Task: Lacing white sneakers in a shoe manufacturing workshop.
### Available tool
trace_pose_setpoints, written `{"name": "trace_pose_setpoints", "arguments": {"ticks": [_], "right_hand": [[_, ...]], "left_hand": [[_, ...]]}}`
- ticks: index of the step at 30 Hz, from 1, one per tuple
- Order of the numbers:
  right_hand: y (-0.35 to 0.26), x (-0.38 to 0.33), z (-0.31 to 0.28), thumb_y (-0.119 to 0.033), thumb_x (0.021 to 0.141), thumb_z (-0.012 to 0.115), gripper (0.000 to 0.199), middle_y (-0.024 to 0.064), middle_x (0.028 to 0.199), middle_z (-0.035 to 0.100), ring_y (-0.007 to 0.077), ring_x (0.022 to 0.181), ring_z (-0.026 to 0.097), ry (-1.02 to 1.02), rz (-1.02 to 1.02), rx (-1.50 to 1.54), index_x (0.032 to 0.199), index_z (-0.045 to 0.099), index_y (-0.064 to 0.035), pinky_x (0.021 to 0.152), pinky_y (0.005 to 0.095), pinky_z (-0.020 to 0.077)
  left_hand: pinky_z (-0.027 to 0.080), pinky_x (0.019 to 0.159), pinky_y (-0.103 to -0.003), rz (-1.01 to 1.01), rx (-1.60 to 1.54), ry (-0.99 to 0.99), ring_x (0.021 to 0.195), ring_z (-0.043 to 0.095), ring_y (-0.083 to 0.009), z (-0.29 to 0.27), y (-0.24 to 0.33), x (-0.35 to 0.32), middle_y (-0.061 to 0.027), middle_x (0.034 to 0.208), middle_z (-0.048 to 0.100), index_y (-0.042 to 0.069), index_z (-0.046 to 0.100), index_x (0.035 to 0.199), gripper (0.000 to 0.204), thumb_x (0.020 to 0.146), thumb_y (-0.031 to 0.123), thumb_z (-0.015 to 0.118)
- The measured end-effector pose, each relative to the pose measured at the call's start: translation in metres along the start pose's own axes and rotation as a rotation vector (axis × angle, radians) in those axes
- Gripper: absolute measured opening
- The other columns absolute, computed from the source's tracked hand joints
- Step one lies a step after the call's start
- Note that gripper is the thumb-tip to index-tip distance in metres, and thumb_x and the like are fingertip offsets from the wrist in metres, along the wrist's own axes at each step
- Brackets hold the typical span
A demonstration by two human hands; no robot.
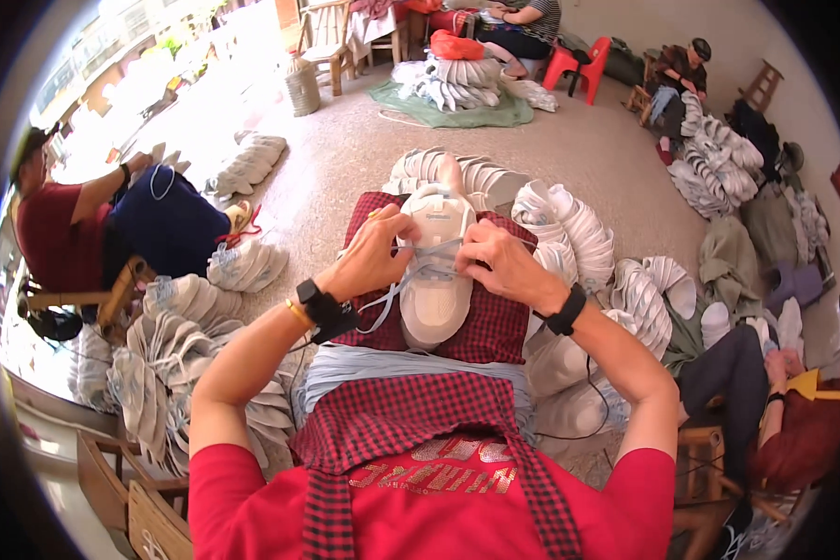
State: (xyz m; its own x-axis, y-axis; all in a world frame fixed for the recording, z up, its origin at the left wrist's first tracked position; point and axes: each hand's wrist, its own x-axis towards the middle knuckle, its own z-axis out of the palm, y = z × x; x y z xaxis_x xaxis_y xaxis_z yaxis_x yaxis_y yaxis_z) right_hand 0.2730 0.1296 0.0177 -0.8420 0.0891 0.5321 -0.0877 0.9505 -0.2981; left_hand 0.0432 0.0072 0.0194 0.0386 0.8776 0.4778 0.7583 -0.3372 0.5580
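"Sneaker (436,315), white, toe toward its handler, rests directly beneath the grip on a red-and-black checked apron (499,325). What do the hands hold?"

"Left hand (381,250) pinches narrowly, thumb against finger, on the pale blue lace (427,273) at its side of the shoe. Right hand (502,263) sits opposite, fingers bent close together over the other lacing edge; whether lace is trapped beneath those fingertips cannot be told."

"How might such lacing be done well?"

"Probably by steadying one edge while the other hand works a single hole at a time, strands flat, untwisted and drawn evenly. The loose length (377,313) hanging below the left hand is best kept from snagging."

"And farther out?"

"Toward the body from the grip, a pale blue bundle (420,362) crosses the lap. Nested white shoes (583,233) stand right of the right hand; others (191,341) lie left of the left forearm, near a seated co-worker (61,229) in dark red."
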Motion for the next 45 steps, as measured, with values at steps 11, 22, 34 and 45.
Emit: {"name": "trace_pose_setpoints", "arguments": {"ticks": [11, 22, 34, 45], "right_hand": [[-0.018, -0.001, -0.010, 0.003, 0.075, 0.068, 0.018, 0.0120, 0.092, 0.059, 0.0322, 0.095, 0.060, -0.117, 0.074, 0.024, 0.092, 0.064, -0.0029, 0.085, 0.0404, 0.0510], [-0.021, 0.006, 0.000, 0.002, 0.081, 0.066, 0.016, 0.0111, 0.092, 0.061, 0.0326, 0.089, 0.064, -0.057, 0.112, 0.019, 0.096, 0.063, -0.0024, 0.079, 0.0397, 0.0536], [-0.027, 0.010, -0.001, 0.000, 0.077, 0.067, 0.015, 0.0084, 0.083, 0.060, 0.0277, 0.081, 0.066, -0.025, -0.022, -0.145, 0.091, 0.067, -0.0052, 0.067, 0.0384, 0.0546], [-0.013, 0.004, 0.018, 0.000, 0.077, 0.055, 0.023, 0.0139, 0.087, 0.069, 0.0323, 0.074, 0.068, 0.083, 0.240, -0.119, 0.099, 0.062, -0.0054, 0.065, 0.0430, 0.0542]], "left_hand": [[0.050, 0.083, -0.039, 0.041, 0.028, 0.103, 0.093, 0.063, -0.0309, 0.005, -0.003, -0.011, -0.0148, 0.094, 0.061, -0.001, 0.063, 0.098, 0.024, 0.075, -0.003, 0.059], [0.051, 0.079, -0.043, 0.009, -0.083, 0.090, 0.091, 0.063, -0.0373, 0.003, -0.016, -0.017, -0.0201, 0.093, 0.060, -0.003, 0.059, 0.095, 0.025, 0.070, -0.005, 0.052], [0.051, 0.064, -0.043, -0.158, -0.087, -0.070, 0.068, 0.065, -0.0318, -0.011, -0.008, -0.019, -0.0158, 0.074, 0.063, -0.001, 0.061, 0.097, 0.023, 0.075, 0.002, 0.055], [0.044, 0.058, -0.029, -0.253, -0.285, -0.157, 0.064, 0.053, -0.0081, -0.032, -0.031, -0.015, -0.0031, 0.069, 0.062, -0.001, 0.069, 0.080, 0.022, 0.086, 0.019, 0.065]]}}
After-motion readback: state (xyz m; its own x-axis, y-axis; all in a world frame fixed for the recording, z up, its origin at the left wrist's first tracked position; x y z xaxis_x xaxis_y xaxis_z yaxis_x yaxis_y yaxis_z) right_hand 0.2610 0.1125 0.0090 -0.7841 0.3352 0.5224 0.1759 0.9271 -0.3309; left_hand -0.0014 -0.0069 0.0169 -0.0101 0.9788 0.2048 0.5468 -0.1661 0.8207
